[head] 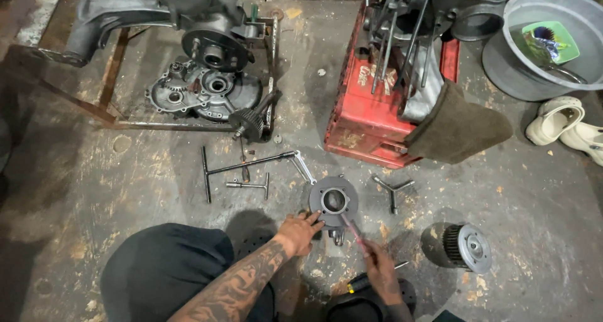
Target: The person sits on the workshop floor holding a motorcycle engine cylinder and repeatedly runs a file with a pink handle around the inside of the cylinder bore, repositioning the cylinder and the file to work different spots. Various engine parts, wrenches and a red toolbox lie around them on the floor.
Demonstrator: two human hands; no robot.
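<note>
Engine parts ring the stained concrete floor (157,190): a crankcase cover (204,96) far ahead, a red crate (364,114) beyond the round cylinder block (333,201), which sits bore-up just ahead of both hands. Left hand (298,233) rests spread fingertips on its near-left rim. Right hand (382,268), slightly farther back, pinches a pink-shafted screwdriver (353,229) slanting up-left to the block's near edge.

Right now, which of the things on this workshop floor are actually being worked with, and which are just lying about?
In hand:
- round grey metal cylinder part, steadied by the left hand
- thin pink-handled tool, held by the right hand against that part

Lying about:
- long black T-handle wrench
- three-armed Y-shaped wrench
- finned round metal drum
- red plastic crate
- grey plastic basin
- pale clogs
</note>
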